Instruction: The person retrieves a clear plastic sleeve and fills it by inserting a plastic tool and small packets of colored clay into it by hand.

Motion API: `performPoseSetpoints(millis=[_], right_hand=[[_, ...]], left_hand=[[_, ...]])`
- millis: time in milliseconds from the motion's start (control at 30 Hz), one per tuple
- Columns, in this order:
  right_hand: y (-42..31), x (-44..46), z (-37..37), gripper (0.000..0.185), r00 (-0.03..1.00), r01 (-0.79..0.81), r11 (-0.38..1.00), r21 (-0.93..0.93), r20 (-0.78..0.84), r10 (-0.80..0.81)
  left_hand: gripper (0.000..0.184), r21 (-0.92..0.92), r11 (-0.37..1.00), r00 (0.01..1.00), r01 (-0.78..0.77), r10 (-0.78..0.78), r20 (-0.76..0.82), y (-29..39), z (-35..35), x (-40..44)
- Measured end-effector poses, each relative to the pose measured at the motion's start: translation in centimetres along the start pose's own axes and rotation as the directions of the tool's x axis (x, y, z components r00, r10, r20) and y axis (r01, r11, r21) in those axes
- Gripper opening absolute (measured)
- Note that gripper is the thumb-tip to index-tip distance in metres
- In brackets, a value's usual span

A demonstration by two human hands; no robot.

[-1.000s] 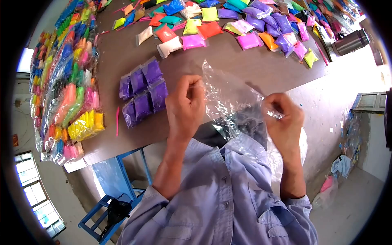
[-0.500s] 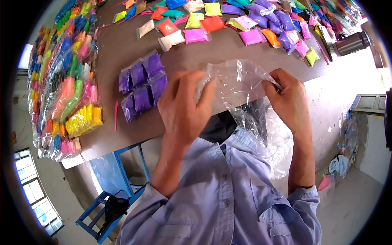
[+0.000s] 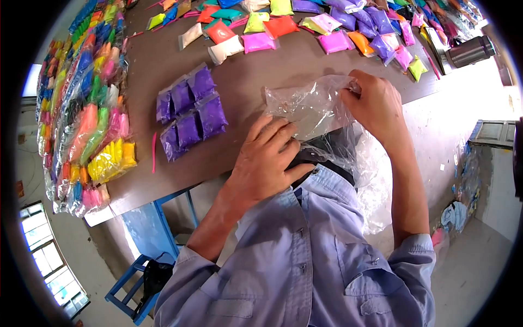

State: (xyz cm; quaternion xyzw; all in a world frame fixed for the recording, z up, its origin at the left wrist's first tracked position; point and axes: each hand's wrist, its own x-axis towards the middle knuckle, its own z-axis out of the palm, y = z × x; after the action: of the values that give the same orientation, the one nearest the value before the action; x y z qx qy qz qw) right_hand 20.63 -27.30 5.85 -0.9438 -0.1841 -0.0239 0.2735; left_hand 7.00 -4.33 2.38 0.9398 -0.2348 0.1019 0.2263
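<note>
A clear plastic bag (image 3: 313,109) lies crumpled over the table's front edge in the head view. My right hand (image 3: 378,106) pinches its upper right corner between thumb and fingers. At the bag's lower left side is my left hand (image 3: 267,161), its fingers slightly bent and spread, with the thumb well apart from them. The fingertips are against or very close to the plastic; contact is hard to make out. To the left, a block of purple packets (image 3: 190,111) in clear wrap rests flat on the table.
Loose colourful packets (image 3: 280,26) spread across the back of the brown table (image 3: 239,82). Bagged bundles (image 3: 90,120) are piled along the left side. A pink strip (image 3: 154,152) lies near the purple block. A metal flask (image 3: 471,53) is at far right, and more clear plastic (image 3: 376,185) hangs by my lap.
My left hand has dropped lower and its fingers have spread. My right hand has shifted slightly up and left with the bag's corner, and the bag has crumpled from its wider spread.
</note>
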Motion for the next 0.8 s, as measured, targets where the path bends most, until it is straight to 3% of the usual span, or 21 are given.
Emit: performPoseSetpoints(millis=[67,133,300,367,400,467,500,567,600,633,667,800], right_hand=[[0.3,0.6,0.2,0.024,0.998,0.038,0.991,-0.128,0.049,-0.032],[0.3,1.0,0.1,0.025,0.997,0.056,0.989,-0.135,0.069,-0.047],[-0.3,1.3,-0.7,0.029,0.992,0.078,0.984,-0.162,0.111,-0.061],[-1.0,0.6,-1.4,0.032,0.982,0.178,0.978,-0.106,-0.043,-0.183],[-1.8,0.2,-2.3,0.032,0.982,0.178,0.979,-0.104,-0.04,-0.182],[-4.1,-0.8,-4.4,0.03,0.91,0.274,0.931,-0.24,-0.25,-0.332],[-4.8,-1.6,-5.0,0.03,0.91,0.276,0.931,-0.238,-0.247,-0.333],[-5.6,-3.0,-5.7,0.021,0.893,0.443,0.896,0.041,-0.106,-0.437],[-5.6,-3.5,-4.7,0.015,0.889,0.432,0.85,0.302,0.017,-0.458],[-5.8,-3.8,-4.0,0.013,0.867,0.39,0.86,0.33,0.185,-0.464],[-5.4,-3.7,-1.0,0.026,0.847,0.396,0.887,0.238,0.278,-0.453],[-4.5,-1.4,3.3,0.037,0.828,0.389,0.884,0.261,0.322,-0.459]], left_hand=[[0.049,0.006,1.0,1.0,-0.003,0.003,0.007,0.1,0.0,-0.2],[0.053,-0.024,0.996,0.996,0.088,-0.088,0.001,0.4,0.3,-0.4],[0.06,0.006,0.998,0.997,0.068,-0.068,0.026,0.0,-0.1,0.1],[0.061,0.027,0.998,0.998,0.051,-0.052,0.036,-0.2,-0.1,0.3],[0.06,0.005,0.999,0.998,0.054,-0.054,0.021,-0.3,0.0,0.4],[0.06,-0.018,0.998,0.998,0.065,-0.065,0.008,-0.5,-0.1,0.5],[0.061,-0.012,0.997,0.996,0.074,-0.074,0.042,-0.4,-0.4,0.8],[0.062,-0.002,0.996,0.994,0.086,-0.085,0.073,-0.5,-0.5,1.0],[0.06,0.009,0.998,0.996,0.062,-0.062,0.067,-0.5,-0.4,1.0],[0.059,0.02,0.999,0.998,0.033,-0.035,0.061,-0.6,-0.3,1.1],[0.059,0.017,1.0,0.998,0.02,-0.021,0.065,-0.5,-0.3,1.2],[0.05,-0.024,1.0,0.999,0.017,-0.016,0.045,-1.1,0.1,0.7]])
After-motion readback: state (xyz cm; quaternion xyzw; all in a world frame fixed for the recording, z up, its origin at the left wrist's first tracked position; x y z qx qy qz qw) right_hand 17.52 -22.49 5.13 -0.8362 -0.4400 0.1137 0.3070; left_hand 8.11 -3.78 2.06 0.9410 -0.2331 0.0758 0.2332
